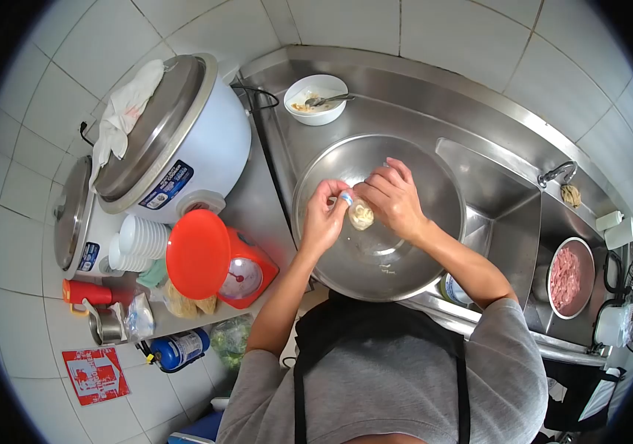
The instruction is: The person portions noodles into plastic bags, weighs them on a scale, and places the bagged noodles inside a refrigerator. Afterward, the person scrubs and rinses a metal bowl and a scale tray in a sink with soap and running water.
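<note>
A small see-through plastic bag (pixel 361 215) with pale yellowish contents hangs between my hands, over a large steel bowl (pixel 315 255). My left hand (pixel 324 218) pinches the top of the bag between thumb and fingers. A blue-and-white band or strip (pixel 346 198) shows at my left thumb; I cannot tell exactly what it is. My right hand (pixel 392 201) is closed at the bag's upper right side, fingers bent and fingertips partly hidden. A few pale bits (pixel 385 269) lie in the bottom of the bowl.
A white bowl (pixel 291 111) with a spoon stands behind. To the left are a large rice cooker (pixel 220 140), stacked white cups (pixel 146 238) and a red scale (pixel 261 259). On the right are a sink (pixel 505 222), a faucet (pixel 557 172) and a pot of raw meat (pixel 566 277).
</note>
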Demonstrator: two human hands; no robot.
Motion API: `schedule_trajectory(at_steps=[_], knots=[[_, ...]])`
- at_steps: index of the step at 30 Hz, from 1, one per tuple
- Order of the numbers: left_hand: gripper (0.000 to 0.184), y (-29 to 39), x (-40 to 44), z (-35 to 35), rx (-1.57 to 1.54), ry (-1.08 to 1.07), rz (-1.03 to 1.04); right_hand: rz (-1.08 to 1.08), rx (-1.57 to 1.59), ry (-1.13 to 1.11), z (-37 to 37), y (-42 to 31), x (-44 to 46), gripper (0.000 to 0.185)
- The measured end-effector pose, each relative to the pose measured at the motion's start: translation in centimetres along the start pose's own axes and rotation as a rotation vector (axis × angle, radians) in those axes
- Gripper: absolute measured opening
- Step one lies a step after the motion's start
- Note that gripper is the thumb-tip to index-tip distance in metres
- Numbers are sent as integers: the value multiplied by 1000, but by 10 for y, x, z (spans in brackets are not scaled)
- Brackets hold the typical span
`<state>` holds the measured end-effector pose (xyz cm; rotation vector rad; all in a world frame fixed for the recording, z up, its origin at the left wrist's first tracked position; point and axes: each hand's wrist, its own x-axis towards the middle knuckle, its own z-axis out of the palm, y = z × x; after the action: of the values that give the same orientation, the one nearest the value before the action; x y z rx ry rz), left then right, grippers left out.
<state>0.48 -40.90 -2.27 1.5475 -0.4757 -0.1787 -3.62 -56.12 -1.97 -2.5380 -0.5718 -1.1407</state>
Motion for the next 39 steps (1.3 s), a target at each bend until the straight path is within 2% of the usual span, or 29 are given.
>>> schedule_trajectory(at_steps=[3, 6, 9, 13, 16, 19, 20, 23, 26, 33, 36, 39], knots=[[16, -5, 1, -3, 31, -90, -153, -93, -90, 105, 2, 4, -1, 17], [17, -22, 4, -8, 10, -20, -240, 74, -17, 71, -15, -12, 9, 16], [17, -34, 4, 0, 196, 163, -155, 202, 149, -282, -6, -21, -3, 15], [16, -48, -6, 15, 191, 249, -112, 557, 370, -221, 12, -23, -23, 15], [19, -49, -9, 18, 229, 282, -70, 723, 582, -39, 19, -28, -25, 15], [19, -44, -9, 18, 297, 275, -22, 873, 646, -57, 19, -30, -22, 15], [19, -43, -8, 17, 328, 267, 0, 860, 681, -10, 26, -27, -26, 14], [15, -50, -12, 17, 477, 253, 33, 778, 560, -88, 28, -22, -29, 13], [13, -48, -16, 19, 467, 234, 29, 811, 519, -66, 26, -21, -28, 12], [15, -76, -14, 18, 450, 187, 99, 667, 433, -158, 28, -22, -33, 8], [18, -74, -13, 14, 429, 181, 30, 770, 411, -144, 36, -29, -37, 7], [20, -61, -15, 35, 348, 367, 73, 704, 249, 14, 31, -24, -33, 6]])
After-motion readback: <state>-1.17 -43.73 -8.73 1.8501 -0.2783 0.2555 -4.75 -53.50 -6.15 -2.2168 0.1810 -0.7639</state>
